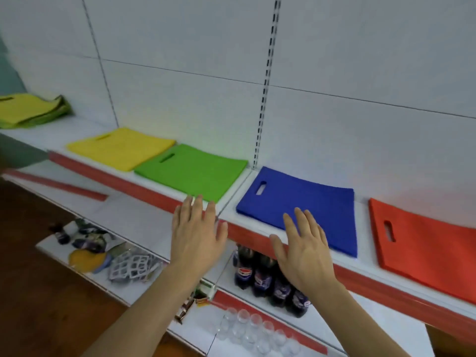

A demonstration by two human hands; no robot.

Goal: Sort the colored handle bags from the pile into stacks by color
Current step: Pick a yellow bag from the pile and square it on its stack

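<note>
Head view: fingers of left hand (197,235) straight and spread, holding nothing, tips near the front corner of the green stack (195,171). Right hand (304,251) likewise flat and spread, fingertips over the near edge of the blue stack (304,202); contact unclear. Both over the front lip of the shelf (154,194). Yellow stack (121,148) lies left of green, edges touching; red stack (425,243) right of blue, apart. Remaining pile (31,109), yellow and green, sits far left on the shelf. Judged step: between placements. Next move calls for reaching left to the pile and taking one bag.
</note>
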